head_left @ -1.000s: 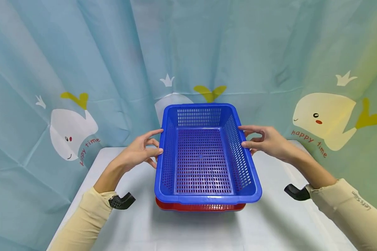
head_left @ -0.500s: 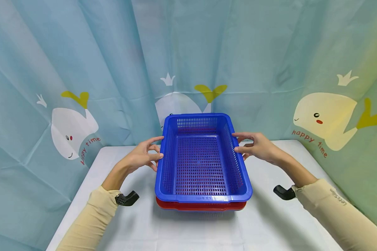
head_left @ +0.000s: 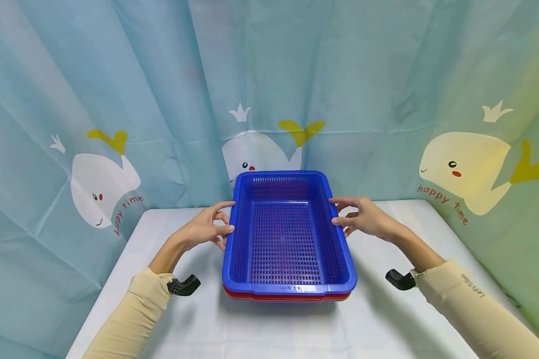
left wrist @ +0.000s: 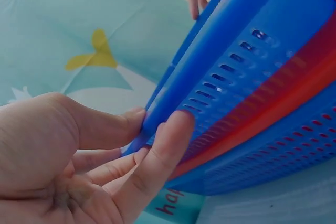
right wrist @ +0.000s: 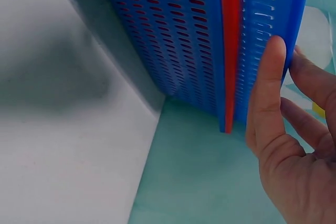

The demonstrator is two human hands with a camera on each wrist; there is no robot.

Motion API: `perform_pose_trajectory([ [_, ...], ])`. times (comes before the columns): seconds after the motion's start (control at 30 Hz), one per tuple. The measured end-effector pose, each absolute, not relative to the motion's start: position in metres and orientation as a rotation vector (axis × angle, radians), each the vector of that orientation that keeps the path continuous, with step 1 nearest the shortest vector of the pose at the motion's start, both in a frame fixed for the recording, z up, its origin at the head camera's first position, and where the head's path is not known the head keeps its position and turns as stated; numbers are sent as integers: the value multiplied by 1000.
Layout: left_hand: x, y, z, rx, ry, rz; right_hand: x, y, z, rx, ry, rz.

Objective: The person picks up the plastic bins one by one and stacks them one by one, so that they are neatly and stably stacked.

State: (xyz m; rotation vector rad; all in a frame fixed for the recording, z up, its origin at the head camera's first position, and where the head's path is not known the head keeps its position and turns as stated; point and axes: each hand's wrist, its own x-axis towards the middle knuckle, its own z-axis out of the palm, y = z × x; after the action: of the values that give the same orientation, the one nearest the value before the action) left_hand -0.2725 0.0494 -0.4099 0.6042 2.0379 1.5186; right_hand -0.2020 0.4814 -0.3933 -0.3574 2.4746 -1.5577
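Observation:
A blue perforated plastic basket (head_left: 292, 288) sits on top of a stack, its inside facing me. Just beneath its front edge shows the rim of a red basket (head_left: 278, 297). Under the red one, the wrist views show a second blue basket (left wrist: 294, 150), with red visible through its holes. My left hand (head_left: 205, 227) pinches the top basket's left rim between thumb and fingers. On the opposite side my right hand (head_left: 364, 218) grips the right rim the same way, its fingertips reaching under the lip in the right wrist view. The lower baskets are mostly hidden in the head view.
The stack stands on a white-covered table (head_left: 179, 334). Behind it and at both sides hangs a light blue curtain (head_left: 364, 75) printed with white whales. A black wrist device (head_left: 184, 285) is on the left sleeve, another (head_left: 401, 279) on the right.
Both hands have lowered the top blue basket, and its right side has shifted left. Its rim now sits closer over the red one, so less red shows at the front.

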Motion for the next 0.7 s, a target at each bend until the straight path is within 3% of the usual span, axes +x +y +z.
perform_pose_trajectory([
  [0.7, -273, 50, -421, 600, 2050, 1455, -200, 477, -401, -318, 2483, -1471],
])
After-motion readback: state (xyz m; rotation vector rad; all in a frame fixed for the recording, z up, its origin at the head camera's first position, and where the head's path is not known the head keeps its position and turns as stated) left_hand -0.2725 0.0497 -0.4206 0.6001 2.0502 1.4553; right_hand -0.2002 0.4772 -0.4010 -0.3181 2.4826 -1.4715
